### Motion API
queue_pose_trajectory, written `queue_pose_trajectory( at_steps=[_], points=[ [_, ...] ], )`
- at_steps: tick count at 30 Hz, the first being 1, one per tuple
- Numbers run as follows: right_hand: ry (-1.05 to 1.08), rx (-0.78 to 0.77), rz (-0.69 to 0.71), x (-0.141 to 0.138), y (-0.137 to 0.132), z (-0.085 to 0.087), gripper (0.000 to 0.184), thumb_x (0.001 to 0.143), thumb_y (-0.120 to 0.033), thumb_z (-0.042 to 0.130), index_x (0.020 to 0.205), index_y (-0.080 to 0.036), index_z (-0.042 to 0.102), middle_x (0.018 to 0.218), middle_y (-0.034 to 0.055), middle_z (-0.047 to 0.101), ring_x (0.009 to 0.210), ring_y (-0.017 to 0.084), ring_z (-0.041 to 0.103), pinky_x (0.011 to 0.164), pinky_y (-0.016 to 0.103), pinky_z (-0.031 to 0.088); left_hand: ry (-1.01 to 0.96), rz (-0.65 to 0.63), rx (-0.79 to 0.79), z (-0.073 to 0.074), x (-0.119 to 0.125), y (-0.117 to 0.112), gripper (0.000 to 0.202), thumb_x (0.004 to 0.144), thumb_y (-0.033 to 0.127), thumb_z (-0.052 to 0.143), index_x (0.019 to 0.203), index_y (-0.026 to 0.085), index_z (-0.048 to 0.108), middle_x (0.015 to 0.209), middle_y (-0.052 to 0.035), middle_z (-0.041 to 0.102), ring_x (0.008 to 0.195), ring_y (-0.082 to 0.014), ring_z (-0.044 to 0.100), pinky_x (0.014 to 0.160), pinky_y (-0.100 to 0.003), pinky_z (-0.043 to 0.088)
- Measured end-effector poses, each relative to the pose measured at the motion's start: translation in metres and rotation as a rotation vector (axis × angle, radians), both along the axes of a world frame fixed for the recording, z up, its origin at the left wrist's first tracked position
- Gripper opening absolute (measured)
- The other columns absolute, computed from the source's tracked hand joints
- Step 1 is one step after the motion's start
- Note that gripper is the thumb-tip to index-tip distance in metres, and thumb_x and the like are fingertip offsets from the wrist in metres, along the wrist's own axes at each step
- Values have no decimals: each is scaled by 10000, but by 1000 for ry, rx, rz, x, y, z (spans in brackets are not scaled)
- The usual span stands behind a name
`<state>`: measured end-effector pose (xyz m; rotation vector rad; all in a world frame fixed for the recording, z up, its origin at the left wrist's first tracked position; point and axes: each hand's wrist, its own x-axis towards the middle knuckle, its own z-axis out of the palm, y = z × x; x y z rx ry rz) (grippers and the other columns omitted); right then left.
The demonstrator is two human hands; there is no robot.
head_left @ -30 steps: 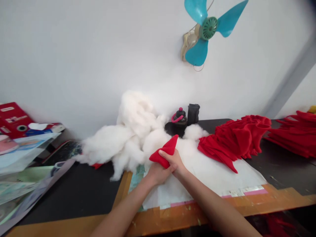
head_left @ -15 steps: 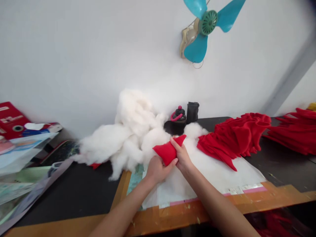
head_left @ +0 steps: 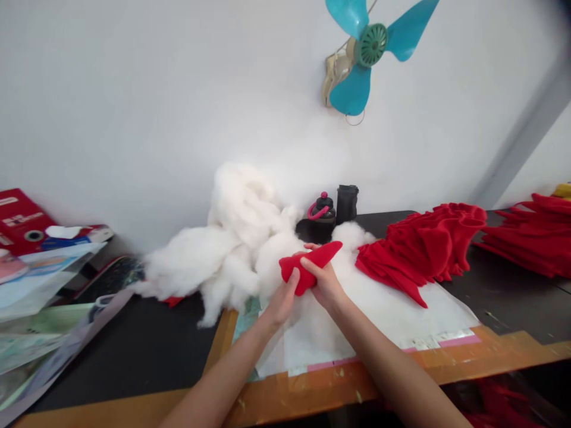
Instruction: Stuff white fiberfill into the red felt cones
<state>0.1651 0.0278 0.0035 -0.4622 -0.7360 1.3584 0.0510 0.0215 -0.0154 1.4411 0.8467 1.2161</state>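
Matt red fleece (head_left: 302, 270), fluffy white fibre stuffing (head_left: 241, 205)

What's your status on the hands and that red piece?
Left hand and right hand gripping stuffed red fabric piece. White stuffing right behind it.

From here, the teal fan (head_left: 370, 44) loses its upper blades past the top of the view, and the stacked red fleece (head_left: 530, 238) runs off the right side. The left hand (head_left: 281, 306) and right hand (head_left: 325, 285) cover much of the stuffed red fleece piece (head_left: 297, 276). The lettering on the red box (head_left: 18, 214) seems too small to read, and the red heap below the bench edge (head_left: 495, 404) is blurred.
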Motion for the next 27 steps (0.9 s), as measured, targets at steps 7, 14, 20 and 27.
queue_pose_trajectory(
  at_steps=[7, 14, 20, 27],
  points=[
    [226, -75, -64, 15, 15, 0, 274, 754, -215, 736, 974, -216, 573, 790, -12, 673, 778, 128, 662, 769, 257, 547, 441, 626, 683, 7, -4, -11, 369, 789, 392, 700, 1040, 127, 643, 1317, -187, 368, 1126, -303, 520, 928, -468, 493],
    [300, -211, -11, 9, 10, 4, 192, 832, -350, 675, 926, -194, 614, 809, 17, 697, 762, 129, 671, 722, 239, 555, 420, 654, 883, 8, -5, -13, 295, 844, 242, 657, 1106, 153, 557, 973, -87, 611, 890, -204, 595, 767, -318, 519],
    [182, -169, 56, 1, 3, 2, 354, 807, -484, 679, 1039, -228, 604, 921, 26, 720, 784, 169, 683, 672, 288, 554, 441, 342, 788, -2, -3, -10, 248, 903, 265, 565, 1126, 156, 560, 939, -78, 671, 833, -200, 652, 734, -301, 533],
    [70, -73, 74, -7, -4, -3, 392, 801, -544, 663, 961, -187, 630, 985, 62, 718, 899, 179, 684, 896, 315, 516, 595, 172, 817, 4, -5, -8, 435, 906, 275, 494, 1325, 157, 505, 1300, -149, 580, 1241, -309, 516, 1027, -486, 444]
  ],
)
